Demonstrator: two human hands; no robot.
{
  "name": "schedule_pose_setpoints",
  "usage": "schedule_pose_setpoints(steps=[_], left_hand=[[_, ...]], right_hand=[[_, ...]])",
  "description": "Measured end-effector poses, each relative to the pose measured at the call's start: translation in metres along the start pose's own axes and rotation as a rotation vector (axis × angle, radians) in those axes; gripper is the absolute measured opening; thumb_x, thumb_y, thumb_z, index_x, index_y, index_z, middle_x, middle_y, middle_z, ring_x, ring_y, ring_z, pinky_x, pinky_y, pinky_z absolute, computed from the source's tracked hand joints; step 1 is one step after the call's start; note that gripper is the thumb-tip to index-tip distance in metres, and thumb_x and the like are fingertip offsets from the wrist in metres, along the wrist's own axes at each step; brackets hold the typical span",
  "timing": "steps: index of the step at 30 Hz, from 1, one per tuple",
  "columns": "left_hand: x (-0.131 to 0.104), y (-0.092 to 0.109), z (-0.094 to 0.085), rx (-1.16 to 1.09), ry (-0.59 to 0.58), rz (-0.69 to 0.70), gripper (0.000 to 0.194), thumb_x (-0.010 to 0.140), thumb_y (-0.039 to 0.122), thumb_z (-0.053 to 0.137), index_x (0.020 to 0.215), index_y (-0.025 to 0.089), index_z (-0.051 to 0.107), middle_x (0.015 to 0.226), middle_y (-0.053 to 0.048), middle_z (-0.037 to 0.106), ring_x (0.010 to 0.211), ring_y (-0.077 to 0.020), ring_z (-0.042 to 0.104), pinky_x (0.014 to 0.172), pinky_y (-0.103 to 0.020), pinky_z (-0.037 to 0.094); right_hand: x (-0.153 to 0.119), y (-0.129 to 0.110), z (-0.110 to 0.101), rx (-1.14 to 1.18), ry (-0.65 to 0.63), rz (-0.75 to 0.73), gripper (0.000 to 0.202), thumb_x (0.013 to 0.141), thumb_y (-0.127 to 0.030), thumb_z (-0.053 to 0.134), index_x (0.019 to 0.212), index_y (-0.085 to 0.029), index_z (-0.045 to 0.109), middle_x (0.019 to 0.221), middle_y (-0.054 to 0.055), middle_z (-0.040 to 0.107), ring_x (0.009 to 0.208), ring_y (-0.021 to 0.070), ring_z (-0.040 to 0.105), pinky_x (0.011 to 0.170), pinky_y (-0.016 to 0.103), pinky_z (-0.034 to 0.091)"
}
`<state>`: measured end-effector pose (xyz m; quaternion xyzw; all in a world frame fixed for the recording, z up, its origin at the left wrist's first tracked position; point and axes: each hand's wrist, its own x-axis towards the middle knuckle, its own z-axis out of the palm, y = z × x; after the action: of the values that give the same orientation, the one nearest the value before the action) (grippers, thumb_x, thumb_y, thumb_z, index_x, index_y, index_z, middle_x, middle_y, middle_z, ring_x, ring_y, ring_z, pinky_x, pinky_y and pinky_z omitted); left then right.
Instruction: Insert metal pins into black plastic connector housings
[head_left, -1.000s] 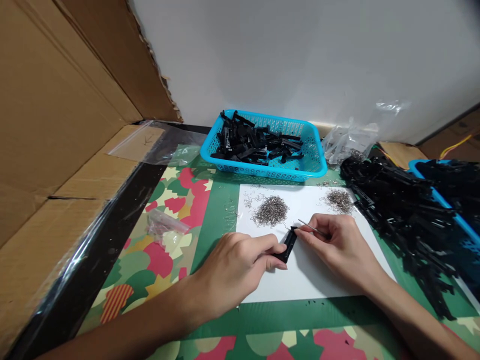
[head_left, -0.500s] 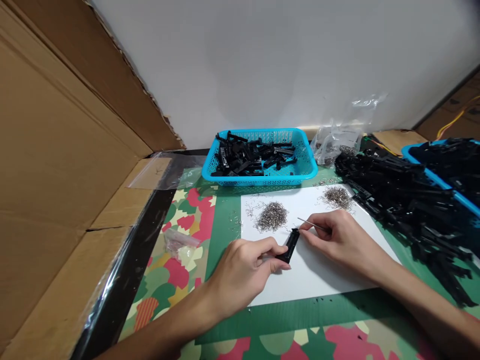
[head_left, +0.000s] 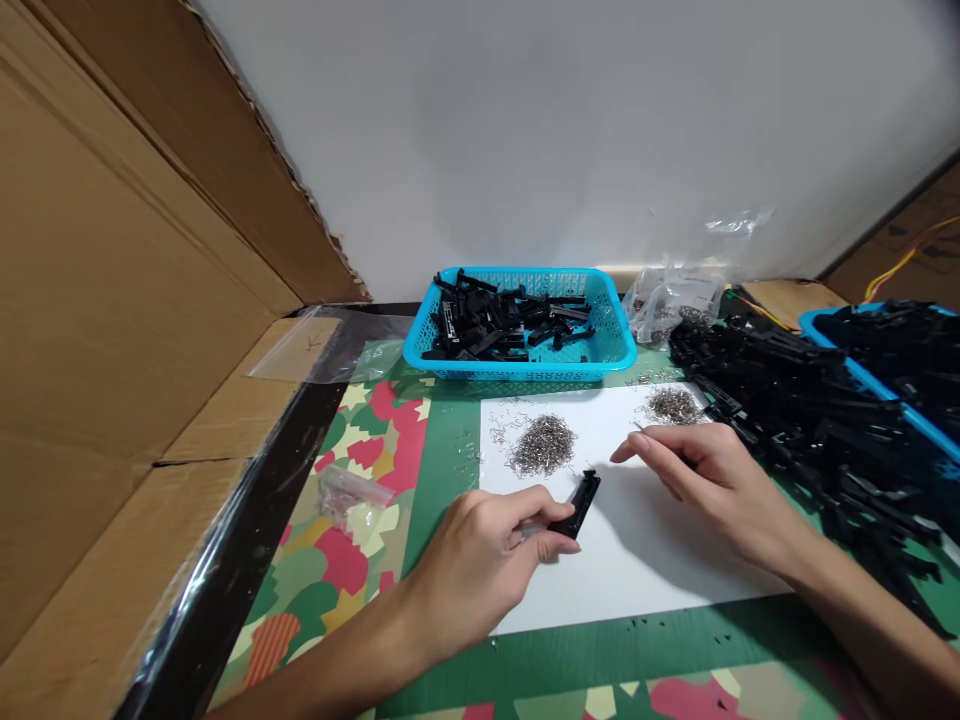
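Observation:
My left hand (head_left: pixel 499 550) pinches a narrow black plastic part (head_left: pixel 582 502) between thumb and fingers, tilted above a white sheet (head_left: pixel 637 560). To the right, my right hand (head_left: pixel 697 475) is closed, apart from that part. Just the tip of a thin metal rod (head_left: pixel 639 428) shows at its fingers; the rest of the rod is hidden. Beyond the left hand lies a heap of small bent metal pieces (head_left: pixel 544 445), likely wire springs. A smaller heap of similar pieces (head_left: pixel 675 405) lies behind the right hand.
A blue basket (head_left: pixel 525 372) with black plastic parts stands at the back. More black parts (head_left: pixel 795 400) are piled at right, beside another blue basket (head_left: pixel 885 375). Clear plastic bags (head_left: pixel 667 300) lie behind. Cardboard (head_left: pixel 135 250) walls the left side.
My right hand has drawn back to the right, away from the black part, and the rod now shows less. The left hand still holds the part in nearly the same place.

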<state>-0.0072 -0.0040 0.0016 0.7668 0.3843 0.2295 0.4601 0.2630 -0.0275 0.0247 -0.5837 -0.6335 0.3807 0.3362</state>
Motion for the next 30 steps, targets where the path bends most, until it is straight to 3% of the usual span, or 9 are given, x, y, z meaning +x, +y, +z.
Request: schedule_pose_setpoints(steps=[3, 6, 7, 10, 12, 16, 21, 24, 30], left_hand=[[0.0, 0.001, -0.001, 0.044, 0.007, 0.044, 0.015, 0.091, 0.008, 0.081, 0.1, 0.02, 0.082, 0.087, 0.002, 0.086, 0.072, -0.0127, 0.077, 0.052, -0.02, 0.042], [0.002, 0.002, -0.001, 0.102, 0.024, 0.099, 0.016, 0.089, 0.009, 0.085, 0.1, 0.02, 0.083, 0.083, 0.002, 0.085, 0.065, -0.0123, 0.073, 0.051, -0.021, 0.041], [0.002, 0.003, -0.002, 0.123, 0.028, 0.118, 0.018, 0.088, 0.009, 0.087, 0.101, 0.02, 0.083, 0.081, 0.003, 0.084, 0.061, -0.0118, 0.07, 0.052, -0.021, 0.042], [0.002, 0.004, -0.001, 0.175, 0.038, 0.169, 0.02, 0.087, 0.012, 0.089, 0.104, 0.021, 0.084, 0.077, 0.004, 0.082, 0.053, -0.0105, 0.064, 0.054, -0.022, 0.044], [0.001, 0.004, -0.001, 0.193, 0.046, 0.177, 0.02, 0.087, 0.013, 0.089, 0.104, 0.021, 0.084, 0.077, 0.004, 0.082, 0.052, -0.0105, 0.063, 0.054, -0.023, 0.044], [0.001, 0.003, 0.0, 0.176, 0.042, 0.162, 0.019, 0.088, 0.013, 0.089, 0.105, 0.021, 0.084, 0.076, 0.003, 0.082, 0.052, -0.011, 0.063, 0.052, -0.023, 0.043], [0.0, 0.0, 0.001, 0.158, 0.013, 0.134, 0.019, 0.09, 0.016, 0.087, 0.108, 0.023, 0.085, 0.076, 0.003, 0.083, 0.057, -0.0135, 0.07, 0.055, -0.024, 0.047], [0.0, 0.0, 0.001, 0.157, 0.015, 0.133, 0.02, 0.09, 0.016, 0.087, 0.108, 0.024, 0.085, 0.084, 0.002, 0.086, 0.061, -0.0136, 0.072, 0.058, -0.024, 0.05], [0.001, -0.002, 0.002, 0.169, 0.026, 0.178, 0.021, 0.092, 0.014, 0.085, 0.11, 0.025, 0.085, 0.088, 0.003, 0.087, 0.066, -0.015, 0.078, 0.065, -0.025, 0.055]], right_hand=[[-0.002, 0.004, -0.002, 0.216, -0.041, -0.058, 0.052, 0.113, -0.054, 0.046, 0.101, -0.02, 0.084, 0.068, 0.001, 0.06, 0.065, 0.0165, 0.057, 0.067, 0.03, 0.046], [-0.001, 0.005, -0.003, 0.204, -0.032, -0.163, 0.048, 0.114, -0.051, 0.047, 0.109, -0.023, 0.085, 0.108, 0.009, 0.072, 0.105, 0.023, 0.067, 0.095, 0.034, 0.05], [-0.001, 0.004, -0.003, 0.163, -0.014, -0.165, 0.047, 0.113, -0.051, 0.048, 0.108, -0.023, 0.085, 0.109, 0.009, 0.071, 0.105, 0.0225, 0.067, 0.094, 0.033, 0.05], [0.001, 0.003, 0.001, 0.129, 0.026, -0.078, 0.053, 0.113, -0.056, 0.047, 0.093, -0.02, 0.081, 0.074, 0.003, 0.064, 0.069, 0.0159, 0.06, 0.067, 0.029, 0.046], [0.002, 0.002, 0.005, 0.192, -0.008, -0.023, 0.055, 0.112, -0.058, 0.049, 0.085, -0.018, 0.076, 0.061, 0.0, 0.062, 0.055, 0.0137, 0.056, 0.059, 0.028, 0.044], [0.006, 0.003, 0.013, 0.4, -0.106, 0.021, 0.048, 0.108, -0.057, 0.058, 0.087, -0.016, 0.074, 0.07, 0.005, 0.074, 0.06, 0.0162, 0.07, 0.064, 0.029, 0.055], [0.011, 0.01, 0.013, 0.606, -0.178, 0.111, 0.035, 0.099, -0.05, 0.076, 0.091, -0.017, 0.07, 0.072, 0.003, 0.074, 0.06, 0.0177, 0.072, 0.063, 0.03, 0.058], [0.009, 0.01, 0.01, 0.455, -0.149, 0.055, 0.029, 0.099, -0.045, 0.077, 0.093, -0.017, 0.071, 0.082, 0.005, 0.074, 0.07, 0.0179, 0.071, 0.069, 0.031, 0.058], [0.001, 0.005, 0.012, -0.069, -0.105, -0.1, 0.02, 0.111, -0.032, 0.053, 0.099, -0.021, 0.066, 0.086, 0.003, 0.066, 0.074, 0.0164, 0.06, 0.067, 0.028, 0.045]])
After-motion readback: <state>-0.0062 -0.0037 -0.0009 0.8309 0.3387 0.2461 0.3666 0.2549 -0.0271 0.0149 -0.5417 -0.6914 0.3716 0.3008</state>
